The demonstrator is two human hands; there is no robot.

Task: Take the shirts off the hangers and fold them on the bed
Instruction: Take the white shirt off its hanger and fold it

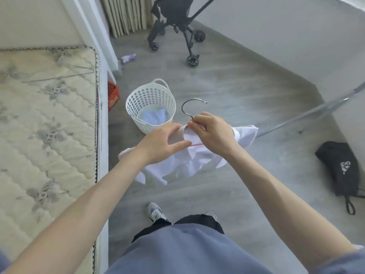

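Bare quilted mattress [49,115] along the left, a wire hanger [59,76] lying on it. Black stroller [173,26] at the far end of the grey floor. White shirt [197,161] hangs in mid-air in front of the person, off the bed and still on its hanger. White perforated laundry basket [151,103] just beyond, blue cloth [156,116] inside. Black bag [339,167] on the floor, right. Left hand [164,141] – thumb and near-straight fingers closed on the collar. Right hand [213,133] – fingertips curled, pinching the base of the metal hanger hook [187,107].
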